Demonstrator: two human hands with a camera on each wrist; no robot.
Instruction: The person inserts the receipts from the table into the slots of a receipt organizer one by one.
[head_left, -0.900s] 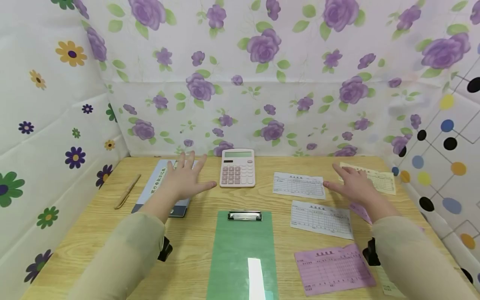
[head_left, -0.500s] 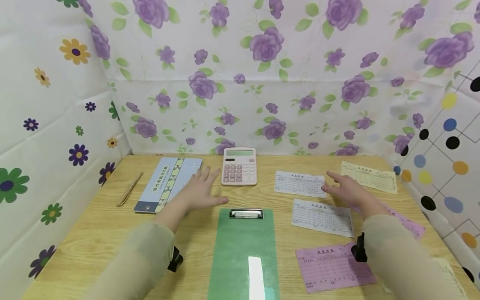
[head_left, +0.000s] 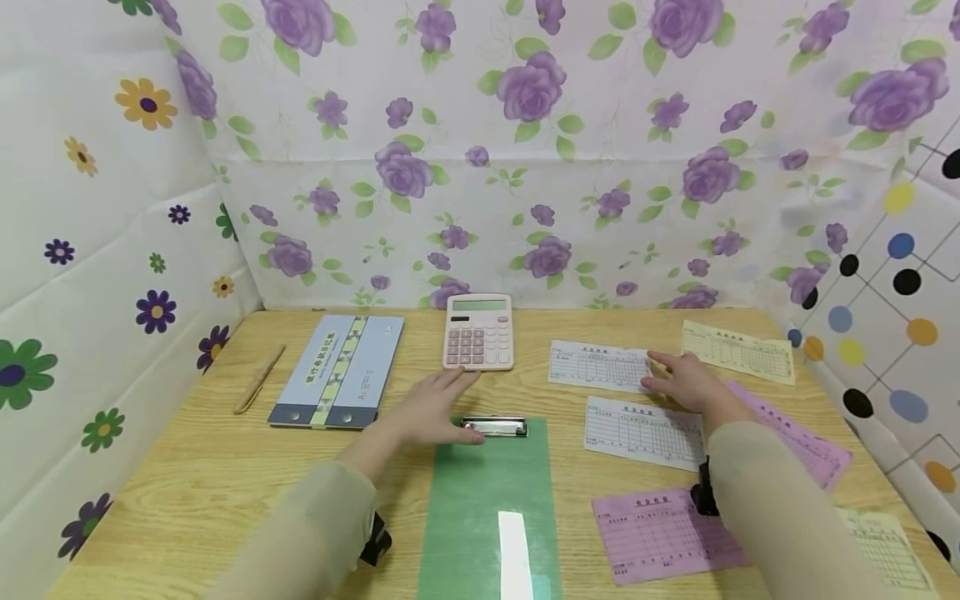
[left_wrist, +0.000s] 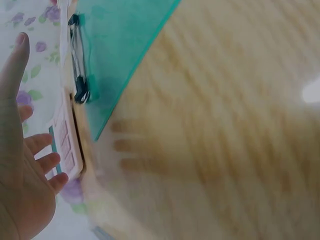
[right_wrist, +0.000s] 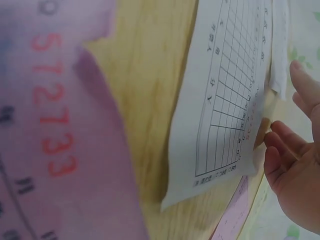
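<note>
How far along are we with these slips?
Looks done: six visible slips lie spread out. In hand: nothing gripped; the left hand is near the green clipboard, the right hand at the upper white slip, contact unclear. Remaining: perhaps gathering slips; no paper shows on the clipboard.

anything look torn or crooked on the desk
Yes. The near pink slip has a ragged, notched edge in the right wrist view, perhaps torn. The far pink slip lies more slanted than the white slips.

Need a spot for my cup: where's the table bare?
Bare: the table left of the clipboard, in front of the notebook, partly under the left sleeve; a narrow gap between calculator and far white slip. Crowded: right side, slips around the right hand.
</note>
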